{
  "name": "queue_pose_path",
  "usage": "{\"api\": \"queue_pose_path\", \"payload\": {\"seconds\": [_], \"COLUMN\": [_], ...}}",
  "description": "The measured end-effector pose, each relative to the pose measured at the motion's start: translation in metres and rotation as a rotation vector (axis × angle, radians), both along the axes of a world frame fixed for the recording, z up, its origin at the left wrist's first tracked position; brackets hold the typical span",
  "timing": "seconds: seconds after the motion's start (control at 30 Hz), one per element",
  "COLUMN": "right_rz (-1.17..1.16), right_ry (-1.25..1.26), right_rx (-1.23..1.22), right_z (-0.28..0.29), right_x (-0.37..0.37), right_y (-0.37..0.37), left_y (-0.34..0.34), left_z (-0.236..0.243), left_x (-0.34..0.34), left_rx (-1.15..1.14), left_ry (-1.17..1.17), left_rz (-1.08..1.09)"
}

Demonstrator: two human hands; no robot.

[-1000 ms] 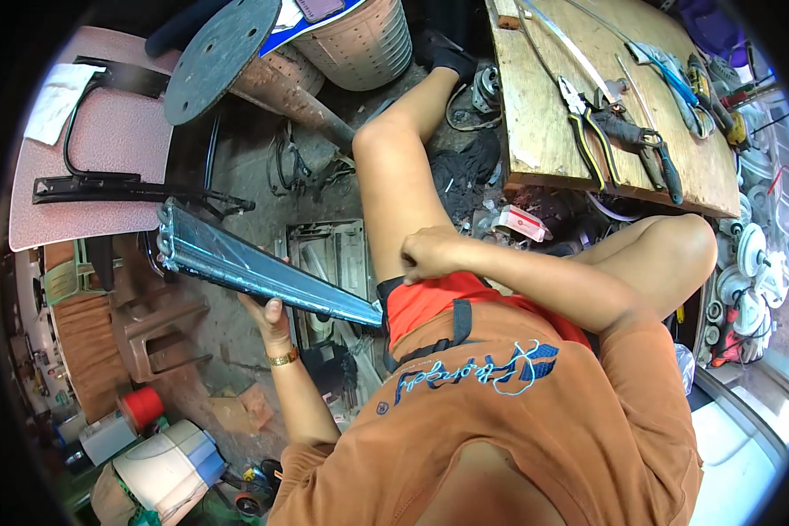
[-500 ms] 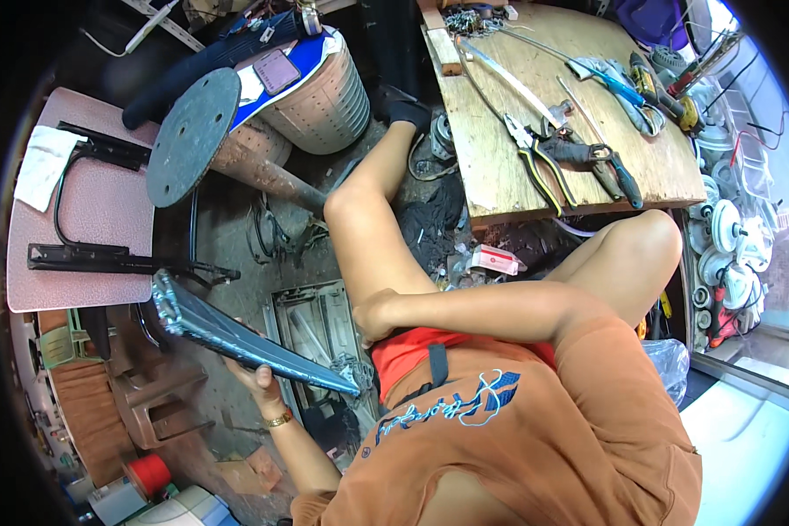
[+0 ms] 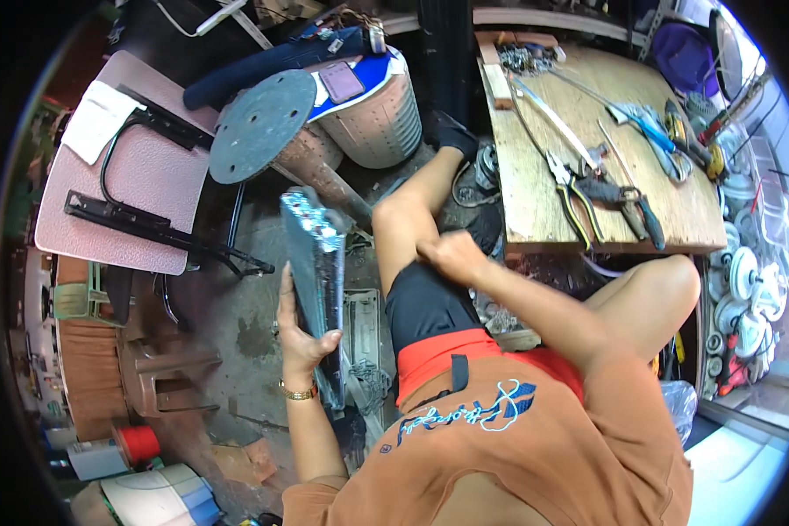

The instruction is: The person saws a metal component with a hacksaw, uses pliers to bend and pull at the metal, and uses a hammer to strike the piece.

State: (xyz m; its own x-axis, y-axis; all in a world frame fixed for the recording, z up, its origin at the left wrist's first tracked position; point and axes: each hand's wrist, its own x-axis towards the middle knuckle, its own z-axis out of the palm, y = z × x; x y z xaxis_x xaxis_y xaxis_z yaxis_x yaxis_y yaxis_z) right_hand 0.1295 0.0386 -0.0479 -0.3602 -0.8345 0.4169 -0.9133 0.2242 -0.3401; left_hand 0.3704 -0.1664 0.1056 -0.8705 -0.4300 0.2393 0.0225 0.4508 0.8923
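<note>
My left hand (image 3: 302,337) grips a long, flat, dark blue package (image 3: 311,272) in shiny clear plastic, its crinkled end pointing up and away. The thumb lies on the near side and the fingers run along the left side; what is inside the wrapping cannot be made out. My right hand (image 3: 458,257) is closed at the hem of my black shorts (image 3: 430,302), on my left thigh. Its fingertips are partly hidden, but they seem to pinch the cloth.
A wooden table (image 3: 605,114) at the right holds pliers (image 3: 572,202) and several other tools. A round metal plate on a post (image 3: 263,127) and a perforated drum (image 3: 373,114) stand ahead. At the left is a pink chair (image 3: 131,202), with a brown stool (image 3: 171,377) nearer me.
The package has swung from lying slantwise to nearly upright and moved right with my left hand. My right hand has moved forward along my thigh, and the black shorts now cover more of it.
</note>
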Motion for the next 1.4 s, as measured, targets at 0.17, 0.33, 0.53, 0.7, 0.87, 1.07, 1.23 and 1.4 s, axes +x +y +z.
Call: {"api": "queue_pose_path", "payload": {"seconds": [0.17,0.33,0.53,0.7,0.87,1.07,1.23,1.4], "right_rz": [-0.11,-0.181,-0.365,-0.417,-0.447,-0.476,-0.556,-0.707], "right_ry": [-0.115,-0.35,-0.56,-0.844,-0.819,-0.758,-0.606,-0.44], "right_rx": [-0.174,-0.08,-0.275,-0.413,-0.387,-0.448,-0.322,-0.166], "right_z": [-0.011,0.022,0.103,0.122,0.11,0.126,0.134,0.14], "right_x": [0.045,0.033,-0.027,-0.029,-0.032,-0.055,-0.076,-0.099], "right_y": [0.027,0.074,0.162,0.211,0.231,0.245,0.275,0.313], "left_y": [0.028,0.057,0.1,0.111,0.119,0.131,0.156,0.169], "left_z": [0.001,0.018,0.057,0.056,0.073,0.078,0.049,0.017], "left_x": [-0.03,-0.025,-0.023,-0.027,-0.039,-0.059,-0.069,-0.085], "left_rx": [-0.365,-0.538,-0.557,-0.53,-0.503,-0.62,-0.61,-0.524], "left_ry": [-0.044,-0.042,-0.18,-0.185,-0.238,-0.314,-0.375,-0.393], "left_rz": [-0.034,-0.01,0.175,0.102,0.128,0.028,-0.084,-0.173]}}
